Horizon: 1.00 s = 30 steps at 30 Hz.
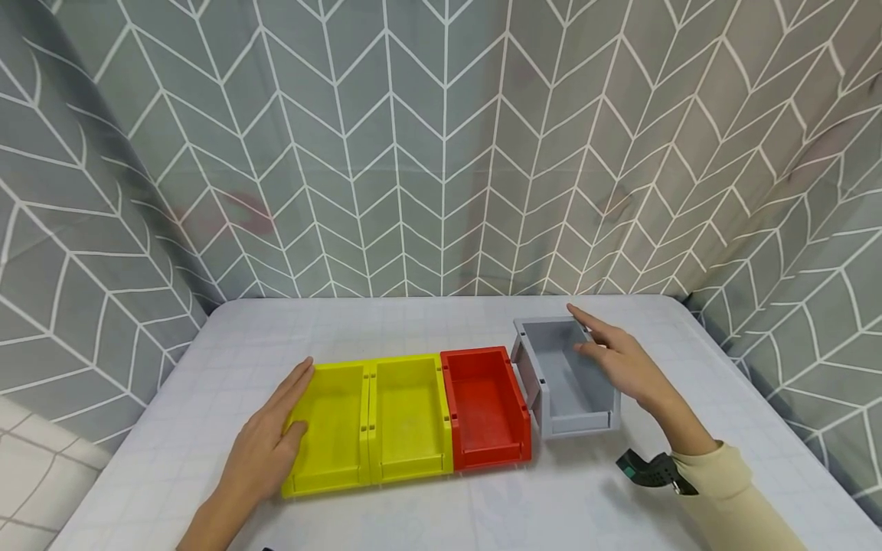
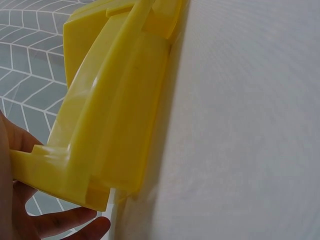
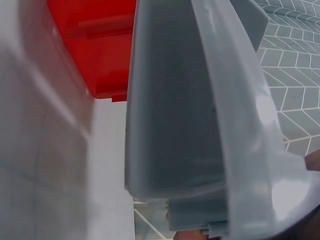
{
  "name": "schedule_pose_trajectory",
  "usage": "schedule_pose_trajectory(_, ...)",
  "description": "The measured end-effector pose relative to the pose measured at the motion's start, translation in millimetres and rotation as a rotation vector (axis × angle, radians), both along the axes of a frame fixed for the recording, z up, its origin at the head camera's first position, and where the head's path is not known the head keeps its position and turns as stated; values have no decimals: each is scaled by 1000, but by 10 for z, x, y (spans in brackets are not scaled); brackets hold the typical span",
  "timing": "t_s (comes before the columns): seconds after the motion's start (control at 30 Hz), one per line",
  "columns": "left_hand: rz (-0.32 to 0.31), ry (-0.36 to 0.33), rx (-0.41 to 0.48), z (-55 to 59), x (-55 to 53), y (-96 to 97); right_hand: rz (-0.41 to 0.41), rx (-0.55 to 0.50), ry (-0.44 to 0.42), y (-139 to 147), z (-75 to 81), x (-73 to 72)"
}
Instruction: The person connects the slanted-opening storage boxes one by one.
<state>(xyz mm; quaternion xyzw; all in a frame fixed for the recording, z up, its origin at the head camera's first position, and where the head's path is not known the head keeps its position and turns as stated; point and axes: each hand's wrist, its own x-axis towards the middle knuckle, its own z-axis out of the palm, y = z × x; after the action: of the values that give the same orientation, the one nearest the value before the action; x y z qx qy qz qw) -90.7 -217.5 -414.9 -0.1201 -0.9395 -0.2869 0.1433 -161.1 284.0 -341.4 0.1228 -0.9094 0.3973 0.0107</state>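
Note:
Two yellow bins stand side by side: a left one (image 1: pixel 331 480) and a middle one (image 1: pixel 411 467). A red bin (image 1: pixel 492 457) sits against the middle one's right side. My left hand (image 1: pixel 260 448) holds the left yellow bin by its outer side wall, thumb over the rim and fingers along the outside; the left wrist view shows that yellow wall (image 2: pixel 120 110) close up. On the right, my right hand (image 1: pixel 623 363) grips a grey bin (image 1: pixel 579 423) by its right wall, thumb inside. The grey bin is slightly tilted beside the red one, its left outer side showing.
A white patterned cloth covers the table (image 1: pixel 475 513). Behind it and at both sides hangs a grey curtain (image 1: pixel 441 153) with white chevron lines. A dark band (image 1: pixel 651 468) hangs at my right wrist, by the beige sleeve (image 1: pixel 730 490).

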Motion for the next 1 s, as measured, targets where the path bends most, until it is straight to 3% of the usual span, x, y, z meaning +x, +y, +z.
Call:
schedule_pose_trajectory(0.3,-1,3,0,-21,-6,-7,-11,24,-5,-22,-41,3)
schedule_pose_trajectory(0.77,-2,10,9,-22,4,-4,25,173,99,-21,-122,-8)
schedule_pose_trajectory(1.0,-2,7,16,-11,8,5,37,204,112,-52,-84,8)
